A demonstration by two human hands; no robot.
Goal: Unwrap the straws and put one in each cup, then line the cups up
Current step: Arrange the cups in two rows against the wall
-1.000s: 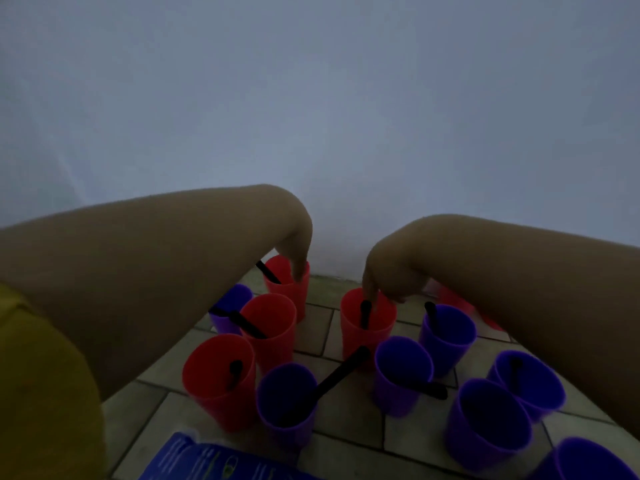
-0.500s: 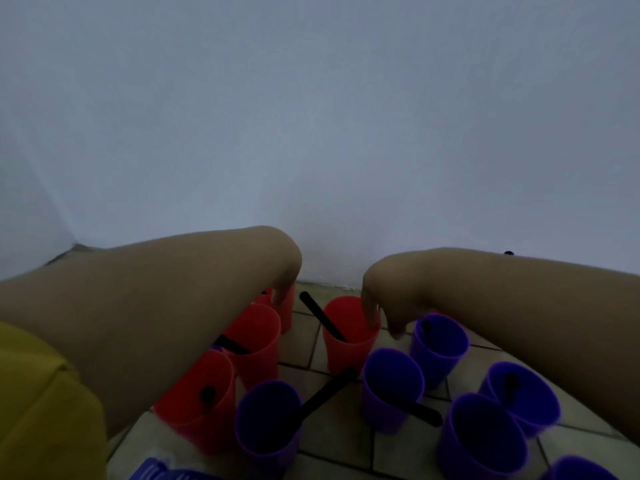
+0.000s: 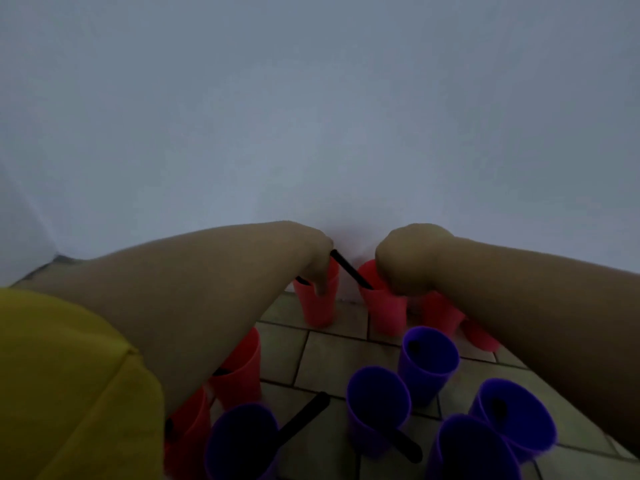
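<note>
My left hand grips the rim of a red cup standing against the wall. My right hand grips the rim of a second red cup right beside it, and a black straw sticks out of that cup toward the left. More red cups stand further right along the wall and under my left forearm. Several purple cups stand nearer to me, one in the middle and one at the front with a black straw leaning out.
A pale wall rises directly behind the far cups. The floor is tiled. My yellow sleeve fills the lower left corner.
Both hands have moved away from me toward the wall, each carrying a red cup. The two red cups now stand side by side at the wall, apart from the purple cups.
</note>
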